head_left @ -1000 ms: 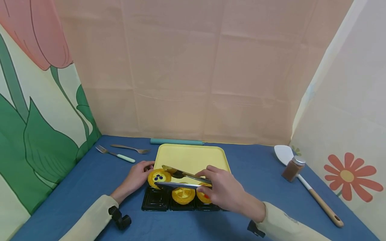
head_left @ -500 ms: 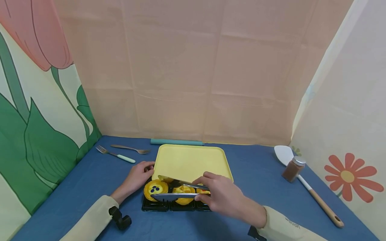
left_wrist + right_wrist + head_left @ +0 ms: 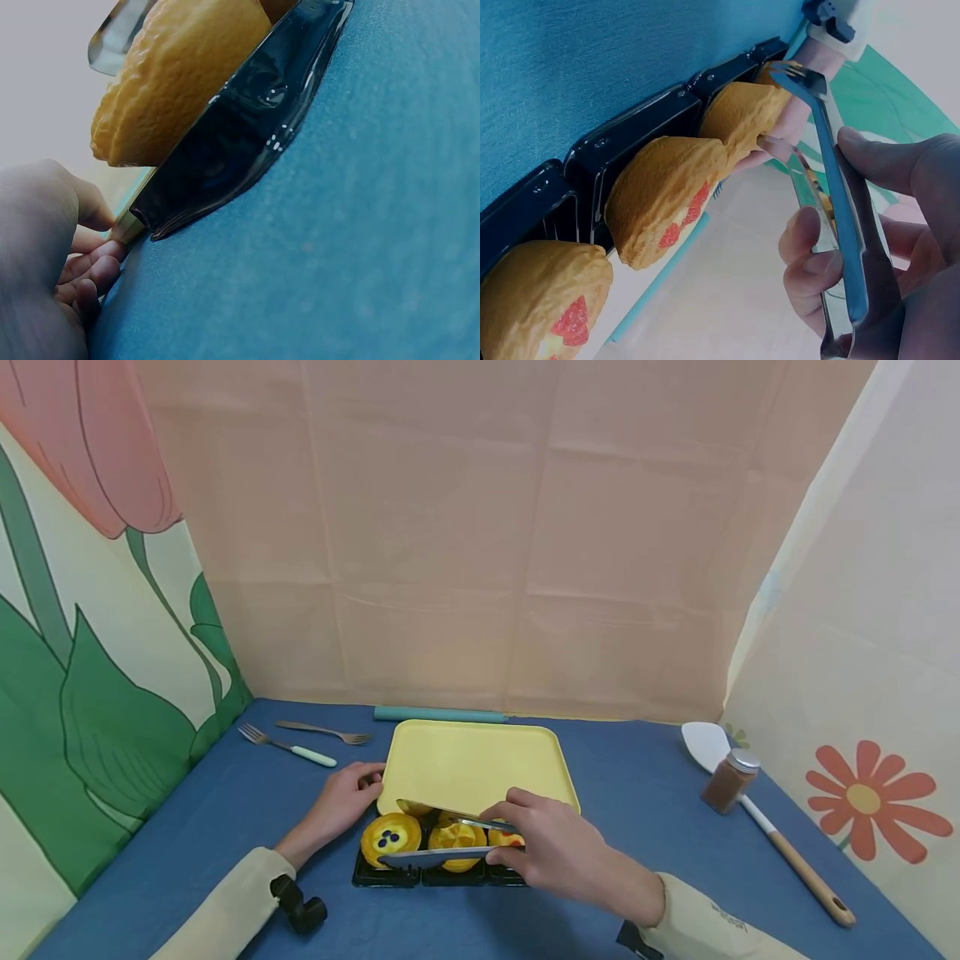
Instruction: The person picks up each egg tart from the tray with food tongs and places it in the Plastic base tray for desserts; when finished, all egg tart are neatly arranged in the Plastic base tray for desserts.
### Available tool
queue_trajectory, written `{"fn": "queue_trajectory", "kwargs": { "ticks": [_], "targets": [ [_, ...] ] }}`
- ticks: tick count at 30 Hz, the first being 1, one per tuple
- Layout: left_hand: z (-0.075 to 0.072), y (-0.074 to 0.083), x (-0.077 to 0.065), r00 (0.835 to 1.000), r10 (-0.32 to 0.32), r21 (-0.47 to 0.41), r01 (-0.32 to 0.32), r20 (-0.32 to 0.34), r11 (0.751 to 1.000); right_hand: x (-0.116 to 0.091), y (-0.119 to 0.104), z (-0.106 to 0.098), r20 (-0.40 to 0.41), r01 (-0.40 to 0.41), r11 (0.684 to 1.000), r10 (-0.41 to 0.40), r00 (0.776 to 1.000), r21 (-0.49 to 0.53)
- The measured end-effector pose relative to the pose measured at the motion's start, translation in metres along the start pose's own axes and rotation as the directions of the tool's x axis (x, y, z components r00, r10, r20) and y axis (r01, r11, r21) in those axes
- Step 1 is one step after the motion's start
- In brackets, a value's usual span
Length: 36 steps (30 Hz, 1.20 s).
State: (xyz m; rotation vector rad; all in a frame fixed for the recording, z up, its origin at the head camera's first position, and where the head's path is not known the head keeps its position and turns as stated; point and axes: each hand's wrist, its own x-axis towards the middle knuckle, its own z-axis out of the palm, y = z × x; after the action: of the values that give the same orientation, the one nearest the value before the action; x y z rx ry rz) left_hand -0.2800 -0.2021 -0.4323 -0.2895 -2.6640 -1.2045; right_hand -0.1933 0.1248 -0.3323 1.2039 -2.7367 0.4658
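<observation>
My right hand [image 3: 562, 852] holds metal tongs [image 3: 840, 202], thumb on one arm and fingers on the other. The tongs' arms are spread, their tips on the far and near sides of an egg tart with blueberries [image 3: 391, 838]. That tart sits at the leftmost compartment of a black plastic tray [image 3: 386, 878]. Beside it are a tart with yellow topping [image 3: 457, 837] and tarts with red pieces [image 3: 664, 195], partly behind my right hand in the head view. My left hand [image 3: 348, 797] pinches the left edge of a yellow tray [image 3: 480, 760] between thumb and curled fingers.
Two forks, one with a pale green handle [image 3: 313, 754] and one metal [image 3: 322, 727], lie at the back left. A teal roll [image 3: 440, 714] lies behind the yellow tray. At right, a brown jar [image 3: 729, 781] stands by a white spatula with a wooden handle [image 3: 810, 877].
The blueberry tart has come down and toward me from the yellow tray's front edge to the black tray's left compartment. The tongs have spread apart around it. My left hand stays put.
</observation>
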Motion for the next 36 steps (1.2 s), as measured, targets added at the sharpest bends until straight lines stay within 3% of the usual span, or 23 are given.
{"fn": "queue_trajectory", "kwargs": {
  "ticks": [9, 18, 25, 30, 36],
  "targets": [
    [0.001, 0.001, -0.001, 1.0, -0.007, -0.003, 0.007, -0.004, 1.0, -0.002, 0.0, -0.005, -0.008, -0.002, 1.0, 0.002, 1.0, 0.012],
    [0.001, 0.002, -0.001, 1.0, -0.014, -0.008, 0.014, -0.007, 1.0, -0.009, 0.005, -0.009, -0.127, -0.056, 0.998, 0.055, 0.99, 0.0],
    [0.002, 0.002, -0.001, 1.0, -0.014, -0.007, 0.014, -0.007, 1.0, -0.021, 0.017, -0.014, -0.22, -0.139, 0.989, 0.145, 0.965, 0.046],
    [0.002, 0.0, 0.0, 1.0, -0.01, -0.013, 0.009, -0.007, 1.0, -0.037, 0.028, -0.018, -0.213, -0.244, 0.963, 0.264, 0.941, 0.117],
    [0.002, -0.003, 0.0, 1.0, -0.005, -0.021, 0.005, -0.001, 1.0, -0.06, 0.044, -0.025, -0.236, -0.349, 0.93, 0.367, 0.9, 0.117]
  ]
}}
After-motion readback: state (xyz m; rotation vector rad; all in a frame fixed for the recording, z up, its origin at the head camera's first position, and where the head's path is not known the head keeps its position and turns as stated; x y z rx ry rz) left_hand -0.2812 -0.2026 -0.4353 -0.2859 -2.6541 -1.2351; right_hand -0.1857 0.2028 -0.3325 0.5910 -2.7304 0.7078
